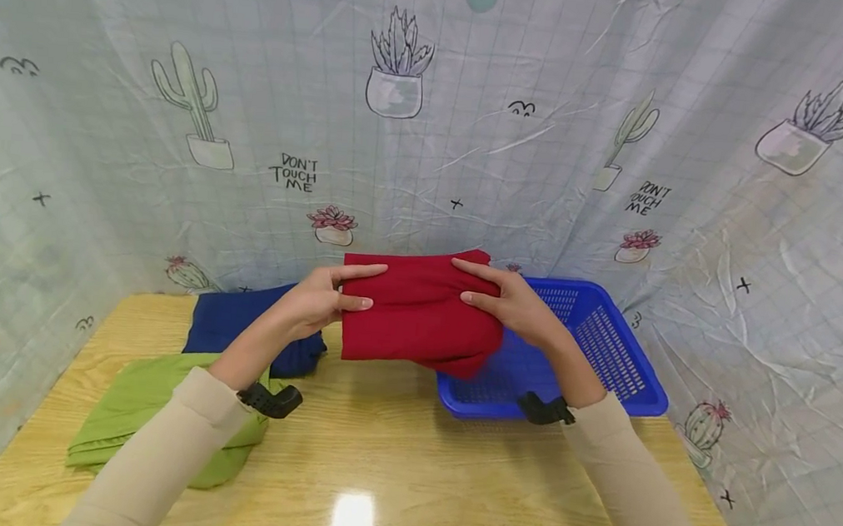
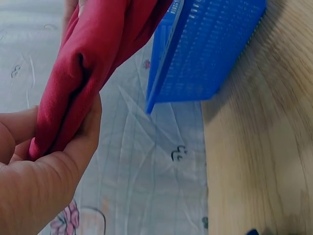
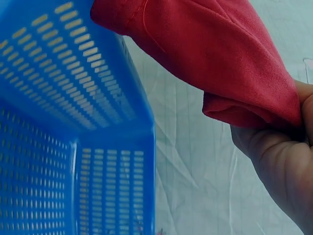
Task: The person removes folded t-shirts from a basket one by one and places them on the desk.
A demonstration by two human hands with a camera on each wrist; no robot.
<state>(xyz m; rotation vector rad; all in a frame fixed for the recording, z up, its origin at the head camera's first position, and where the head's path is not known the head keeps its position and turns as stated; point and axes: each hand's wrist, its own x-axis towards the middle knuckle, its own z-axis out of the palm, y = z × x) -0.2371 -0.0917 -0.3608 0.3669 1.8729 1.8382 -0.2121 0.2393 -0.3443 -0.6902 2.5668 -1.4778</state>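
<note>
Head view shows you holding a folded red cloth (image 1: pixel 417 309) in the air above the far half of the desk (image 1: pixel 404 462), partly over the near-left corner of the blue basket (image 1: pixel 610 346). Your left hand (image 1: pixel 320 300) pinches its left edge, thumb below and fingers on top; your right hand (image 1: pixel 511 304) grips the right edge the same way.

The fold looks loose to me: in the left wrist view the layers bunch between thumb and fingers, and in the right wrist view a lower layer sags beneath your palm. If either pinch slackens, the bundle could fall open. That drooping bottom edge hangs close to the basket's rim and could catch on it, dragging the fold apart or nudging the basket, which sits near the desk's right edge.

On the desk's left side lie a folded navy cloth (image 1: pixel 236 322) toward the far edge and a green cloth (image 1: pixel 145 414) nearer you. The wooden top is glossy, with a glare patch near the front edge. A cactus-printed sheet (image 1: pixel 433 130) hangs all around.
</note>
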